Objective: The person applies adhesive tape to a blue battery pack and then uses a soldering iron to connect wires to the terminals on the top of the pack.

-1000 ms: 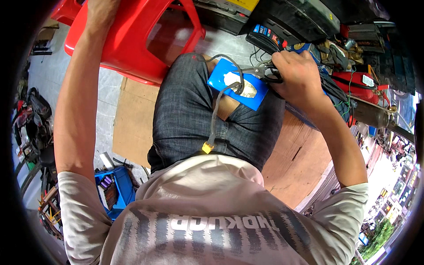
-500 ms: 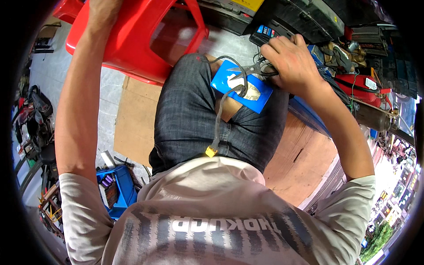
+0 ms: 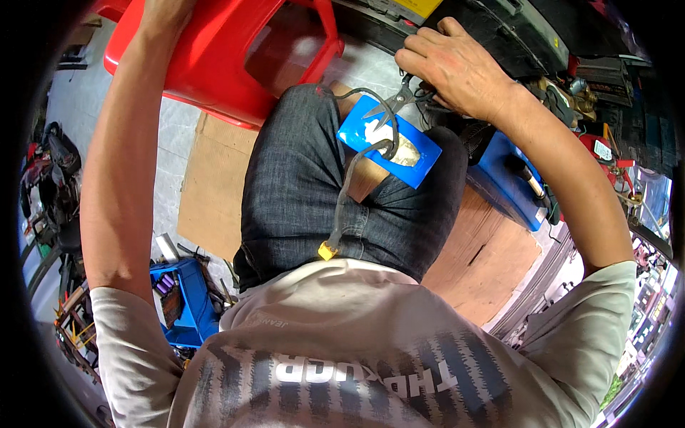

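The right hand (image 3: 460, 68) curls around the handles of dark scissors (image 3: 403, 99), whose parted blades lie over a blue-wrapped block (image 3: 419, 134), below and left of that hand. A pale opening (image 3: 405, 153) already shows in the wrap; the blue around it seems left uncut, as does the cable (image 3: 341, 191) looping across. The left hand (image 3: 168, 8) (cropped, so I cannot tell its grip) is at the red stool (image 3: 207, 57), well left of the right.
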Demonstrator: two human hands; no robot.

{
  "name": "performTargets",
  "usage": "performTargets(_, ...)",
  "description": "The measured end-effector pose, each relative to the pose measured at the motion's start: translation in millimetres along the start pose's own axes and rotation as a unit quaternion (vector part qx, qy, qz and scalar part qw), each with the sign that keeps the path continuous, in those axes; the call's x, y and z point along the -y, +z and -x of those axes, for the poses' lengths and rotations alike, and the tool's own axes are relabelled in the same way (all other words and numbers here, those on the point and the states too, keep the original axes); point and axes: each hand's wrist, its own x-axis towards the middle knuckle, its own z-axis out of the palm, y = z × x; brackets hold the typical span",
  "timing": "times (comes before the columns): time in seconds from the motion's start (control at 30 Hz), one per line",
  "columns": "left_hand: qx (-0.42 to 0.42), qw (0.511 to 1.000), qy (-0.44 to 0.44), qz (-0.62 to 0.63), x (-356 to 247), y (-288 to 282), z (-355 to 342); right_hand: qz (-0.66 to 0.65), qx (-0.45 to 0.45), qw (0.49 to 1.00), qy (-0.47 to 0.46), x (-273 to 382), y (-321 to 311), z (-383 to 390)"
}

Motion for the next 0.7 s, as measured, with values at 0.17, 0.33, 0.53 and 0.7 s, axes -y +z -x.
performTargets(0.17,-0.017,1.000,-0.007,-0.009,-5,15,4,0.002,0.025,0.999,0.022,-1,-1,-1)
performTargets(0.33,0.001,1.000,0.007,-0.012,-9,8,2,0.018,0.024,0.999,0.021,-1,-4,-7)
performTargets(0.53,0.013,1.000,0.022,-0.005,1,4,-1,-0.005,0.024,0.999,0.034,0,-6,-19)
performTargets(0.7,-0.008,1.000,-0.003,-0.022,-8,1,4,-0.129,0.011,0.977,0.168,14,-7,0)
